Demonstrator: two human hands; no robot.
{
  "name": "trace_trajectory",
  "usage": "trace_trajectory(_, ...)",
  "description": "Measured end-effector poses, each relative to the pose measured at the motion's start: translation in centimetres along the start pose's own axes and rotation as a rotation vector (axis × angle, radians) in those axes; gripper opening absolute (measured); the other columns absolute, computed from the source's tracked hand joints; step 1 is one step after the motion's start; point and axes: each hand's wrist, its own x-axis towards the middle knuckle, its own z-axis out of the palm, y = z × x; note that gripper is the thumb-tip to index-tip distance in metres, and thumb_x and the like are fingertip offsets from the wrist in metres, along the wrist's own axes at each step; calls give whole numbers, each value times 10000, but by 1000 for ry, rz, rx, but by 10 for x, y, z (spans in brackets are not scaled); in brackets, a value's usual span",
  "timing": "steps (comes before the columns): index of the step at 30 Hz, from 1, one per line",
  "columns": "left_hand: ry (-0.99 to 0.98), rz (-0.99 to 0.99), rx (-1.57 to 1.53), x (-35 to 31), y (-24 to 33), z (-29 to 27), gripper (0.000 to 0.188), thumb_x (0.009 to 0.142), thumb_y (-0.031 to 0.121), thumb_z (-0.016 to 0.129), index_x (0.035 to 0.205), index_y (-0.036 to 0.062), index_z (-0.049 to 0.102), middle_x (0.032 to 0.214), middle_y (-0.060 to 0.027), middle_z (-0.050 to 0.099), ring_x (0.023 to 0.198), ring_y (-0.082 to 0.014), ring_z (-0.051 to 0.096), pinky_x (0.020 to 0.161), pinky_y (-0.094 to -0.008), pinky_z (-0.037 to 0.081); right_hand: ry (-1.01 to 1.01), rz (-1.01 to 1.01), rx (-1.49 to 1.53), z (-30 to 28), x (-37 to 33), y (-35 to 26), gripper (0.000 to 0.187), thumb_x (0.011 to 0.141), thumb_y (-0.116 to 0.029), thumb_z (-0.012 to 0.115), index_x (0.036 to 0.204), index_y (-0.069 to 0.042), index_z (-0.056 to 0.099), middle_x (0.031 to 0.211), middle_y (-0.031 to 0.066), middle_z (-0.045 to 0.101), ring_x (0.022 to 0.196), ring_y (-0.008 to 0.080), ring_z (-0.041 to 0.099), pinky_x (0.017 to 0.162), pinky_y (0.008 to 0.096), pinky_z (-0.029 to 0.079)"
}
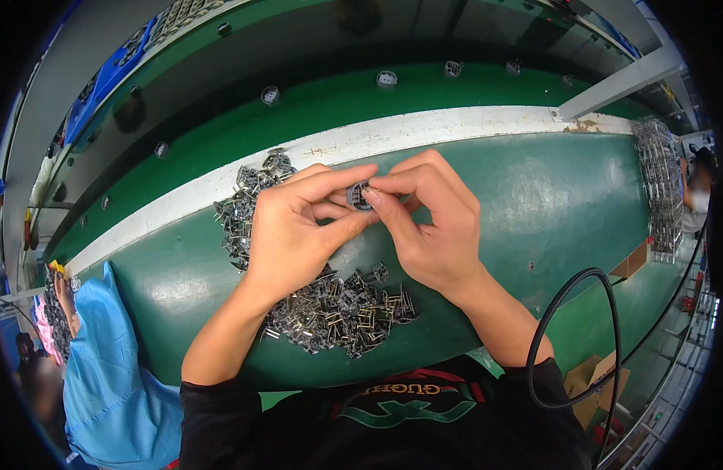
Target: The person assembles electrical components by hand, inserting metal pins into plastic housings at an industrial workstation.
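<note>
Over the green bench (557, 204), my two hands meet around a small round grey-rimmed part (360, 197) with dark pieces inside. My left hand (302, 223) grips its rim between thumb and fingers. The thumb and forefinger of my right hand (432, 211) pinch at the inside of the part; whatever they hold there is too small to make out. Below my hands lies a heap of small dark parts with metal prongs (342, 313). Another heap of similar dark parts (240, 207) sits beyond and left of my left hand, partly hidden by it.
Beyond a white ledge (471, 121), a green conveyor belt (330, 94) carries several spaced round parts. A stack of metal pieces (659, 188) stands at the right end. A black cable (538, 345) loops by my right arm. Blue cloth (110, 368) hangs at left, near another person's hand.
</note>
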Motion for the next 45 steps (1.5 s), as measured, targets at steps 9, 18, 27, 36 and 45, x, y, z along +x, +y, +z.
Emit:
trace_trajectory(9,88,-32,101,32,-8,-22,249,894,-7,645,1135,-28,706,948,-92,689,822,-139,673,779,-250,534,-342,128,-58,-33,6,9,239,821,-78,730,1058,-59,707,806,72,639,669,189,636,565,304,488)
trace_trajectory(18,107,112,776,150,-55,-40,230,859,121,701,1049,-5,737,859,-126,704,775,-175,666,731,-294,499,-1049,70,-252,-35,-7,10,245,770,-184,710,1006,-118,723,903,66,634,821,284,667,713,412,534)
trace_trajectory(27,60,220,865,179,-26,-7,344,831,195,648,1141,61,716,1033,-135,679,840,-252,663,807,-337,526,-704,84,35,-54,-8,42,258,761,-31,629,995,-54,738,908,93,590,769,261,642,706,382,523)
trace_trajectory(36,-435,542,1190,252,-35,54,367,831,161,707,1187,74,687,1119,-125,667,927,-262,640,844,-351,504,-470,380,657,-64,16,58,193,837,-62,731,1005,26,691,865,58,652,757,81,625,663,237,513)
trace_trajectory(45,-200,-56,137,118,16,41,450,786,-32,765,1215,-66,635,861,-75,698,765,-105,647,722,-241,517,107,491,628,-77,25,44,111,884,-9,697,987,31,701,918,72,691,727,110,653,630,235,533)
